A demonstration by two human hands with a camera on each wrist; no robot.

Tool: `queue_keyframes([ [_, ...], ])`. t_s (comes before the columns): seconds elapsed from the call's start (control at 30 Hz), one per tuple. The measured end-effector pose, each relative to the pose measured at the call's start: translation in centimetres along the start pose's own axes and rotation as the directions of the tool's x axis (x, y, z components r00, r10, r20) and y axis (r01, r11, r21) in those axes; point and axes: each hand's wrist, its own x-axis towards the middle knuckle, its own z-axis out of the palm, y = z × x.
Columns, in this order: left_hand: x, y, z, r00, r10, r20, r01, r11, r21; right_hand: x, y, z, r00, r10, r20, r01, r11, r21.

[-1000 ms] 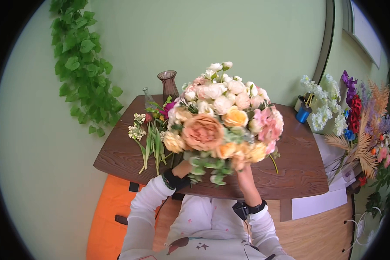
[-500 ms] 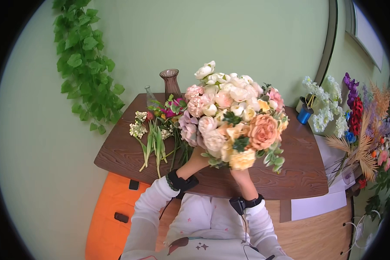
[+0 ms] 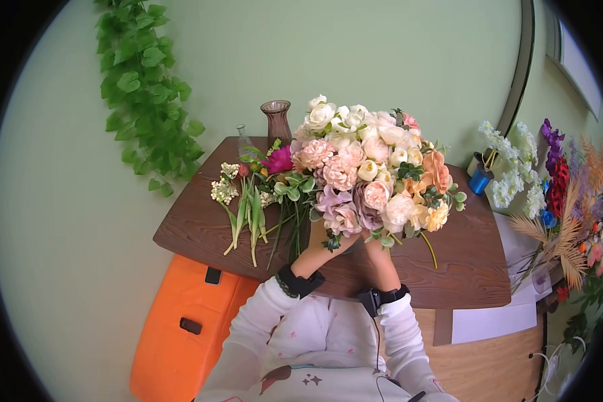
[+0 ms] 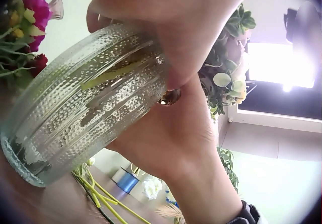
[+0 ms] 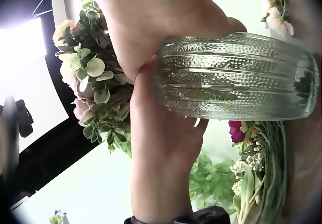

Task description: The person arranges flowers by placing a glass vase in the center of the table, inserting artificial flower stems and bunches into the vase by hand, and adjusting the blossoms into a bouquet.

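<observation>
Both hands grip the upper part of a clear, ribbed and dimpled glass vase (image 4: 90,103), one on each side. My left hand (image 3: 317,251) wraps the left side and my right hand (image 3: 379,258) the right, their thumbs meeting near the neck in the right wrist view. Out of the vase rises a large round bouquet (image 3: 375,167) of white, blush, peach and lilac flowers with green leaves, which hides most of the fingers in the head view. Stems show faintly through the glass. The vase's base (image 5: 309,85) is close over the dark wooden table (image 3: 194,221).
Left of the bouquet lie loose stems (image 3: 251,214) with white berries and a magenta flower (image 3: 278,159). Behind them stand a brownish glass vase (image 3: 277,120) and a small clear bottle (image 3: 243,139). A blue ribbon spool (image 3: 480,179) and white blossoms (image 3: 509,187) are at the right.
The vase and bouquet have turned: the big peach flower has swung from the front round to the right, and lilac flowers now face me. Both hands keep hold of the vase.
</observation>
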Motion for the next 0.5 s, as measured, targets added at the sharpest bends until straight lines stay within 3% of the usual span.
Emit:
queue_keyframes([
  [0.1,0.2,0.4,-0.3,0.962,0.077,-0.262,-0.002,0.961,0.275,0.3,-0.3,0.1,0.996,0.088,-0.02,-0.085,0.99,0.108],
  [0.13,-0.3,-0.5,0.9,0.962,0.078,-0.261,-0.003,0.961,0.276,0.4,-0.3,0.1,0.993,0.119,-0.024,-0.114,0.983,0.144],
  [0.2,-0.6,0.6,0.3,0.889,-0.034,-0.457,-0.058,0.981,-0.187,0.5,-0.6,0.2,0.982,0.185,-0.027,-0.175,0.961,0.215],
  [0.33,-0.7,2.9,-1.6,0.908,0.054,-0.416,-0.09,0.994,-0.068,0.6,-1.9,0.3,0.99,0.14,-0.005,-0.124,0.894,0.431],
  [0.37,-0.9,2.3,-1.2,0.936,0.028,-0.35,-0.066,0.993,-0.097,0.7,-2.2,0.2,0.988,0.156,0.004,-0.143,0.896,0.42],
  [0.43,-1.2,2.5,-1.1,0.935,0.023,-0.354,-0.045,0.998,-0.053,1.2,0.9,0.7,0.993,0.121,-0.01,-0.104,0.889,0.446],
  [0.5,-1.1,3.0,-1.7,0.933,0.022,-0.36,-0.025,1.0,-0.003,1.4,0.0,0.9,0.996,0.082,-0.025,-0.06,0.879,0.473],
])
